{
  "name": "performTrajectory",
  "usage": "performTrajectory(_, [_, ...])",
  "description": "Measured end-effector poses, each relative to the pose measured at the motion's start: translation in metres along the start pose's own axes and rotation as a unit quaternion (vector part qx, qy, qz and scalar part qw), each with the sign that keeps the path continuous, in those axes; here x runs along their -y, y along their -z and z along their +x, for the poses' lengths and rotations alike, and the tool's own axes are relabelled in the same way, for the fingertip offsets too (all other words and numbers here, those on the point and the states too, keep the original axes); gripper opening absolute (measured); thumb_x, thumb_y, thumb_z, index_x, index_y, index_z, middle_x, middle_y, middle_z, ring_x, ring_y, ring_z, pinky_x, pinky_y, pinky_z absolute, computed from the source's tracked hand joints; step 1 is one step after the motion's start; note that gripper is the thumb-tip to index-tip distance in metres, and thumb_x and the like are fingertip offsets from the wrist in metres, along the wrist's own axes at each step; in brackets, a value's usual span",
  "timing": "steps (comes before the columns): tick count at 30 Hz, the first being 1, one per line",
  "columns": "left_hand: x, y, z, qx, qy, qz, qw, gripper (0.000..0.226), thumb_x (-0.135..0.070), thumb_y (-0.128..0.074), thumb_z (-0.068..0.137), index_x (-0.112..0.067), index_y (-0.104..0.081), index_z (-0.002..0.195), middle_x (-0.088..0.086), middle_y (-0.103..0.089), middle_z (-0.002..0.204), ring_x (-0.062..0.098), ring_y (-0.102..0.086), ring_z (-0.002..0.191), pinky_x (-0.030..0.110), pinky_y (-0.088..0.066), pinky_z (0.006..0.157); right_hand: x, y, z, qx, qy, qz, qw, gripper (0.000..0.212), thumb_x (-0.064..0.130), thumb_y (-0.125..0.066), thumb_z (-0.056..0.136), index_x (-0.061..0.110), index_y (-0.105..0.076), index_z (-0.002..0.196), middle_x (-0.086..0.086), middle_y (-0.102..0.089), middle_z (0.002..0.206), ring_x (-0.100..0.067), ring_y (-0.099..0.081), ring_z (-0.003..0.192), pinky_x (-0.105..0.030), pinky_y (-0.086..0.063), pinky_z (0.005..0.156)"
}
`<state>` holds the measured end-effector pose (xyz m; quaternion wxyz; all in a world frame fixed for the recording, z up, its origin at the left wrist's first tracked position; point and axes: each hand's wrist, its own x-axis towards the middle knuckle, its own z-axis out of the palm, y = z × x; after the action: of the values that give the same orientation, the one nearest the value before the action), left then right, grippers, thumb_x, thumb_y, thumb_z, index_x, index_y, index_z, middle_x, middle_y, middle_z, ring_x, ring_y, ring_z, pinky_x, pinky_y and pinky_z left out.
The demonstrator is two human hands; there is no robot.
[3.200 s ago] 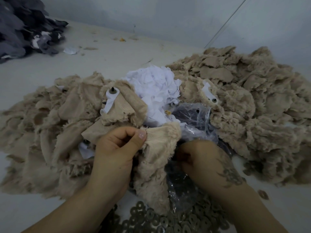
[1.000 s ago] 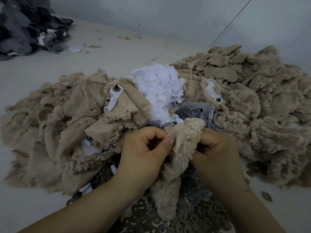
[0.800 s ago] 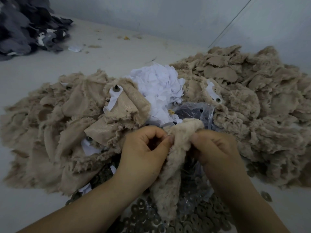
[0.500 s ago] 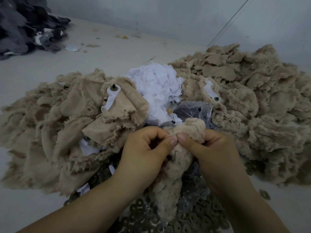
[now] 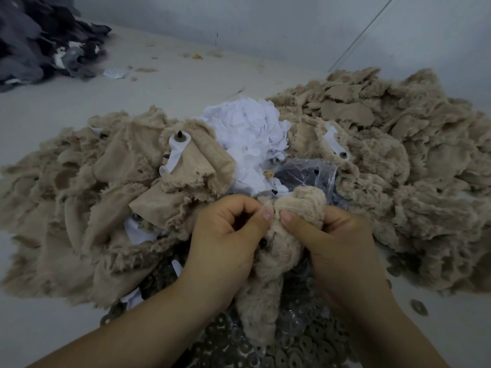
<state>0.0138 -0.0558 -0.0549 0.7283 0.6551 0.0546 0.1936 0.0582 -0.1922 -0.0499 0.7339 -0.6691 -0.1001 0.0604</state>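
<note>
A beige plush fabric piece [image 5: 268,309] hangs between both hands at the lower middle. My left hand [image 5: 225,240] pinches its upper edge with thumb and curled fingers. My right hand [image 5: 337,243] grips the bunched top of the same piece [image 5: 305,205], thumb pressed on the front. A small dark stud [image 5: 263,243] shows on the fabric just below my left thumb. The fingertips behind the fabric are hidden.
Piles of beige plush pieces lie at the left [image 5: 79,208] and right [image 5: 398,168]. White fabric scraps [image 5: 247,134] sit behind. A clear plastic bag [image 5: 308,171] holds dark parts. Round washers [image 5: 292,346] are heaped near me. A dark grey fabric heap [image 5: 34,41] lies far left.
My right hand came up from the plastic bag and took hold of the top of the plush piece. Both thumbs now meet on the fabric, and the piece is bunched tighter.
</note>
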Motion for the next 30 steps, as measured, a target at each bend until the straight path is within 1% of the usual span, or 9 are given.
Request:
performTrajectory(3, [0.0,0.0,-0.002,-0.006,0.002,0.008,1.0,0.016,-0.027,-0.066,0.082,-0.015,-0.069,0.071,0.027,-0.059,0.07,0.027,-0.053,0.063,0.053,-0.051,0.06,0.002,0.0,-0.001,-0.016,0.025,-0.061,0.998,0.009,0.026,-0.08,0.073,0.021,-0.079,0.08,-0.007,-0.076,0.074,-0.029,-0.074,0.071,-0.045,-0.063,0.06])
performTrajectory(6, [0.001,0.0,-0.001,-0.01,-0.015,0.028,0.999,0.016,-0.027,-0.066,0.083,-0.015,-0.069,0.073,0.025,-0.059,0.068,0.026,-0.052,0.059,0.052,-0.05,0.055,0.001,0.0,-0.001,-0.014,0.032,-0.079,0.996,0.005,0.021,-0.08,0.077,0.021,-0.078,0.081,-0.005,-0.076,0.074,-0.026,-0.074,0.071,-0.047,-0.062,0.062])
performTrajectory(9, [0.003,0.0,0.001,-0.004,-0.009,0.034,0.999,0.014,-0.027,-0.068,0.082,-0.015,-0.069,0.074,0.022,-0.061,0.069,0.023,-0.053,0.059,0.047,-0.05,0.056,0.001,0.001,-0.001,-0.009,0.032,-0.079,0.996,0.012,0.025,-0.08,0.075,0.015,-0.077,0.081,-0.012,-0.075,0.075,-0.037,-0.072,0.074,-0.053,-0.061,0.061])
performTrajectory(13, [0.004,0.001,0.002,-0.006,-0.008,0.038,0.999,0.014,-0.028,-0.069,0.081,-0.017,-0.068,0.072,0.018,-0.061,0.067,0.017,-0.054,0.059,0.039,-0.049,0.056,-0.001,0.0,-0.001,0.046,0.012,-0.034,0.998,0.016,0.031,-0.076,0.073,0.028,-0.079,0.088,-0.003,-0.078,0.085,-0.021,-0.075,0.081,-0.031,-0.061,0.066])
performTrajectory(19, [0.003,0.003,0.004,-0.024,0.017,0.011,1.0,0.025,-0.032,-0.067,0.083,-0.009,-0.066,0.074,0.033,-0.054,0.072,0.026,-0.049,0.064,0.048,-0.046,0.059,-0.006,0.003,0.006,0.124,-0.094,0.119,0.981,0.024,0.023,-0.062,0.084,0.019,-0.078,0.101,-0.012,-0.075,0.106,-0.029,-0.072,0.102,-0.038,-0.059,0.08])
performTrajectory(23, [0.003,0.003,0.002,-0.017,0.021,0.009,1.0,0.021,-0.031,-0.067,0.082,-0.011,-0.068,0.075,0.031,-0.061,0.076,0.029,-0.055,0.068,0.061,-0.051,0.063,-0.009,0.001,0.003,0.11,-0.049,0.018,0.993,0.023,0.029,-0.071,0.082,0.021,-0.078,0.102,-0.011,-0.077,0.099,-0.032,-0.073,0.096,-0.052,-0.059,0.083])
performTrajectory(25, [0.004,0.003,0.001,-0.015,0.006,0.022,1.0,0.019,-0.029,-0.067,0.083,-0.012,-0.068,0.075,0.025,-0.062,0.073,0.026,-0.055,0.064,0.052,-0.052,0.059,-0.007,0.0,0.001,0.081,-0.025,-0.025,0.996,0.022,0.036,-0.076,0.082,0.017,-0.078,0.094,-0.012,-0.077,0.089,-0.036,-0.073,0.087,-0.058,-0.059,0.077])
performTrajectory(27, [0.005,0.003,0.002,-0.012,-0.01,0.039,0.999,0.017,-0.024,-0.07,0.087,-0.013,-0.068,0.075,0.019,-0.062,0.067,0.017,-0.054,0.058,0.038,-0.049,0.054,-0.005,-0.001,-0.001,0.047,0.015,-0.087,0.995,0.037,0.042,-0.075,0.077,0.006,-0.076,0.085,-0.019,-0.074,0.079,-0.044,-0.07,0.078,-0.062,-0.057,0.066])
performTrajectory(30, [0.006,0.004,0.002,-0.009,-0.009,0.058,0.998,0.018,-0.014,-0.07,0.09,-0.014,-0.068,0.072,0.014,-0.063,0.064,0.012,-0.055,0.055,0.029,-0.048,0.052,0.0,-0.003,-0.003,0.035,0.063,-0.165,0.984,0.046,0.035,-0.074,0.08,-0.01,-0.069,0.078,-0.03,-0.067,0.072,-0.054,-0.062,0.072,-0.062,-0.052,0.056])
